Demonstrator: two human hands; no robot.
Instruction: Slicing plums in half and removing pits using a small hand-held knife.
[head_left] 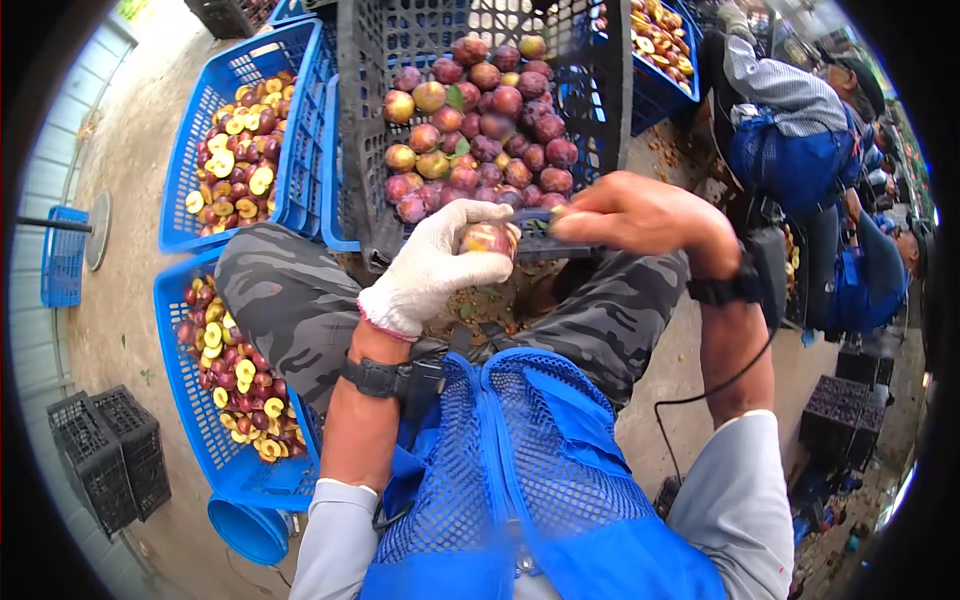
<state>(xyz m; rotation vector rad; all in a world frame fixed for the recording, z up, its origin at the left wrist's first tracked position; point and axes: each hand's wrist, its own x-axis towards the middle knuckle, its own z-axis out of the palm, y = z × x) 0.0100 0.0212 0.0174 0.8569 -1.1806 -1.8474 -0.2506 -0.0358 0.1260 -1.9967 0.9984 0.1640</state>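
Note:
My left hand, in a white knitted glove, is closed round a plum held over the near edge of a black plastic crate. Pale cut flesh shows on the plum's right side. Just to its right is my bare right hand, with fingers curled in a fist and slightly smeared by motion. Something small and blurred pokes out at its fingertips, too indistinct to name. Inside the tilted crate lies a heap of whole red and yellow plums with a few green leaves.
Halved plums fill a blue crate at the far left and another blue crate beside my left knee. Black crates stand by the wall. A blue bucket sits near left. On the right, other people in blue vests sit close by.

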